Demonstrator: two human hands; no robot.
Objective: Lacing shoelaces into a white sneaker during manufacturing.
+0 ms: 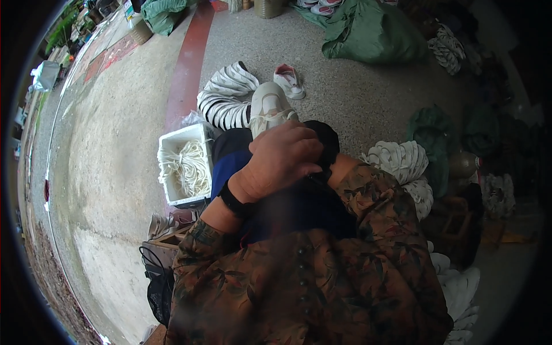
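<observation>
Floor: speckled concrete (356, 98), shoes scattered.
Left hand (282, 161): grip closed over black cloth (325, 141) on lap.
Right hand: hidden, grip unclear.
Pale shoe (269, 109): just beyond left hand, long axis pointing away.

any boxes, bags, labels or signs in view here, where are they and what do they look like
White rectangular plastic box: on the floor left of the knees, open-topped, holding pale white laces.
Large green cloth sack: on the floor at top centre, bulging and crumpled.
Smaller green sack: top left, by the red floor stripe.
Black mesh bag: lower left, beside the sleeve.
No labels, signs or screens can be made out.
</observation>
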